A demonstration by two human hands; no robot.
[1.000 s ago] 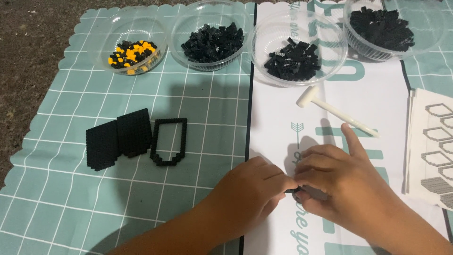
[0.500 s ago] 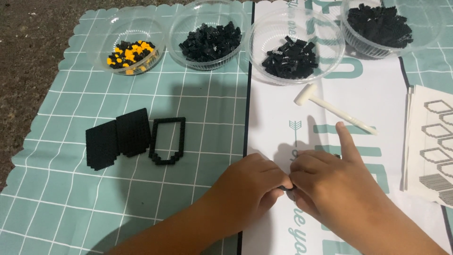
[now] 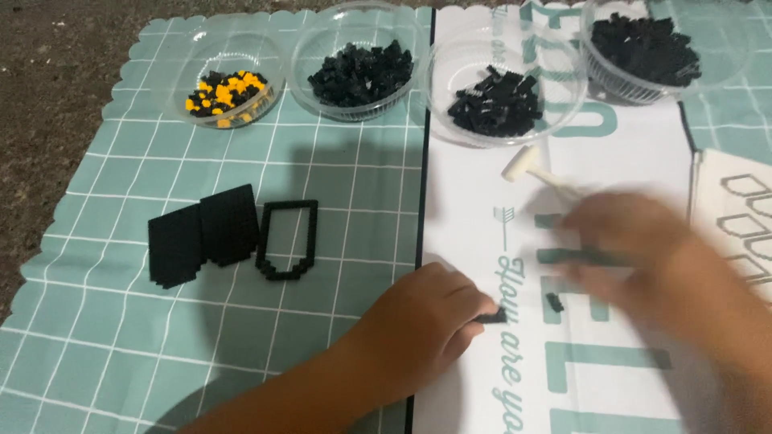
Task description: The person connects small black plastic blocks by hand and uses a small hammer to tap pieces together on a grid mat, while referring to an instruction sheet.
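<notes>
Black plastic, tiny studded bricks: one short strip of them (image 3: 492, 317) is pinched at the fingertips of the left hand (image 3: 418, 325), low on the white printed paper sheet (image 3: 474, 209), just right of the seam with the green gridded cutting mat (image 3: 338, 209). A single loose black brick (image 3: 554, 302) lies on the sheet just beside the strip, apart from both hands.

Right hand (image 3: 643, 249): motion-blurred above the sheet, near the loose brick; whether it is spread or closed cannot be told.

Risks, as judged:
- Strip held only by its end (a narrow purchase) may snap at a joint or twist out of the pinch.
- Loose brick, small and light, could be flicked off the sheet by the fast-moving right hand.
- White plastic mallet (image 3: 535, 173) lies close behind that hand and could be knocked into the nearest bowl.

Materials and shapes:
- Four clear, thin-walled round plastic bowls along the far edge: one of yellow and black bricks (image 3: 227, 90), three of black bricks (image 3: 359, 72) (image 3: 494, 100) (image 3: 643, 48).
- Two solid black brick panels (image 3: 201, 237), pointed, shield-like, matte and pebbled, touching each other.
- One open black brick outline of the same shield shape (image 3: 287, 239), just beside them.
- Printed instruction page with hexagon outlines (image 3: 736, 213), at the right edge.
</notes>
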